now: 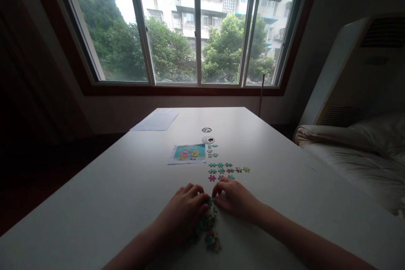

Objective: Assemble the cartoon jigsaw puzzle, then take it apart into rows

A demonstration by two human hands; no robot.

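My left hand [189, 203] is closed, its fingers curled over the left side of a loose heap of jigsaw puzzle pieces [210, 219]. Across from it, my right hand [236, 199] pinches with thumb and forefinger. A small greenish puzzle piece [211, 198] shows between the fingertips of both hands, just above the heap. Part of the heap is hidden by my left hand. Beyond my hands, several separate pieces [221, 171] lie spread in short rows, green, pink and yellow. A smaller group of pieces [209, 150] lies farther back.
A colourful cartoon picture sheet [189, 153] lies left of the rows. Two round flat items [208, 140] [206, 130] are behind the pieces. White papers [155, 121] rest at the table's [110, 185] far left. A sofa [354, 152] stands to the right, windows ahead.
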